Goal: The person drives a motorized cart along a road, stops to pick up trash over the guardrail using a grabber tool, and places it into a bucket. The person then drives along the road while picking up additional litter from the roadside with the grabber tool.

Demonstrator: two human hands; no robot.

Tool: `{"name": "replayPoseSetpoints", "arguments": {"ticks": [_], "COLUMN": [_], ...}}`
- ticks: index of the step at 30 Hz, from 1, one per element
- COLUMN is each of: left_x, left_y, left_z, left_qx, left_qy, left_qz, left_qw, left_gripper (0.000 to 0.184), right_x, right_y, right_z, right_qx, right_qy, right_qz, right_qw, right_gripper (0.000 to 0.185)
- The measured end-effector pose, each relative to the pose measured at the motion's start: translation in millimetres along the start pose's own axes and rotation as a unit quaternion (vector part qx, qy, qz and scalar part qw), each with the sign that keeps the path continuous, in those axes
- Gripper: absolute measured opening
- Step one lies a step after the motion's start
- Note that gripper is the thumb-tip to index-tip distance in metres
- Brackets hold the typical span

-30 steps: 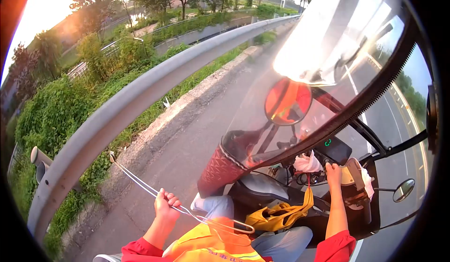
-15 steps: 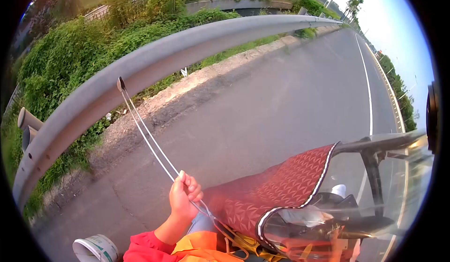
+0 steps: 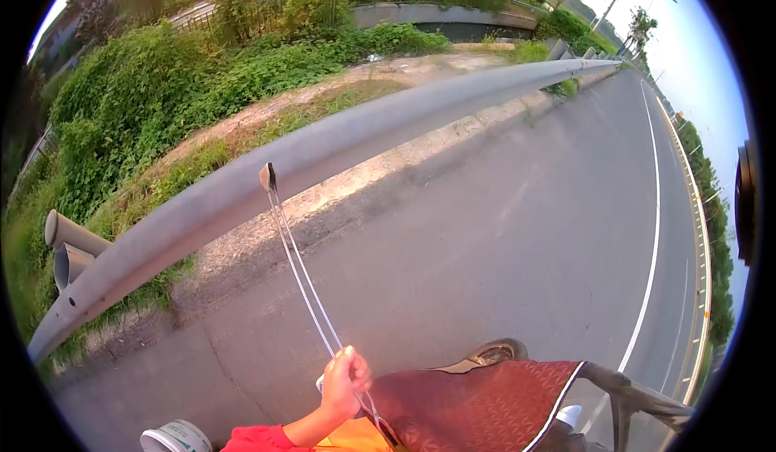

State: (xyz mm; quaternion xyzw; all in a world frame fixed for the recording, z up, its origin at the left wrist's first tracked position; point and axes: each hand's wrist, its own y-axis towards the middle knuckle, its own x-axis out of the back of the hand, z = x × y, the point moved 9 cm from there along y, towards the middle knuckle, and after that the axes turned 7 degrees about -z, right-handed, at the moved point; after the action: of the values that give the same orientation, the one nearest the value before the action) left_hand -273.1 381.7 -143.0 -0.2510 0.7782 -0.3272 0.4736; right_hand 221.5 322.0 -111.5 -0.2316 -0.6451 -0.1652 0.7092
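Since the earlier frame, the tip of the wire tongs (image 3: 300, 272) has swung right against the view of the guardrail (image 3: 356, 133). Near me, my left hand (image 3: 349, 381) is wrapped around the tongs, likely to keep both arms together at full reach; my right is out of view. Their long axis runs near-right to far-left, tip overlapping the rail; contact I can't tell.
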Motion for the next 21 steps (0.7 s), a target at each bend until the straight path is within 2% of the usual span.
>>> {"name": "replayPoseSetpoints", "arguments": {"ticks": [8, 13, 21], "left_x": [-37.3, -44.0, -31.4], "left_y": [23.5, 33.3, 45.3], "left_z": [-44.1, -36.9, -28.7], "left_qx": [-0.015, 0.003, 0.031], "left_qy": [0.066, 0.103, 0.145], "left_qz": [-0.005, 0.006, 0.025], "left_qw": [0.998, 0.995, 0.989], "left_gripper": [0.028, 0.032, 0.032], "right_x": [-14.8, -38.2, -67.5], "right_y": [-41.8, -117.3, -210.2], "right_z": [-29.1, -76.5, -112.4], "right_qx": [-0.082, -0.148, -0.253], "right_qy": [0.013, 0.02, 0.019], "right_qz": [0.013, 0.029, 0.063], "right_qw": [0.996, 0.988, 0.965], "right_gripper": [0.03, 0.031, 0.032]}}
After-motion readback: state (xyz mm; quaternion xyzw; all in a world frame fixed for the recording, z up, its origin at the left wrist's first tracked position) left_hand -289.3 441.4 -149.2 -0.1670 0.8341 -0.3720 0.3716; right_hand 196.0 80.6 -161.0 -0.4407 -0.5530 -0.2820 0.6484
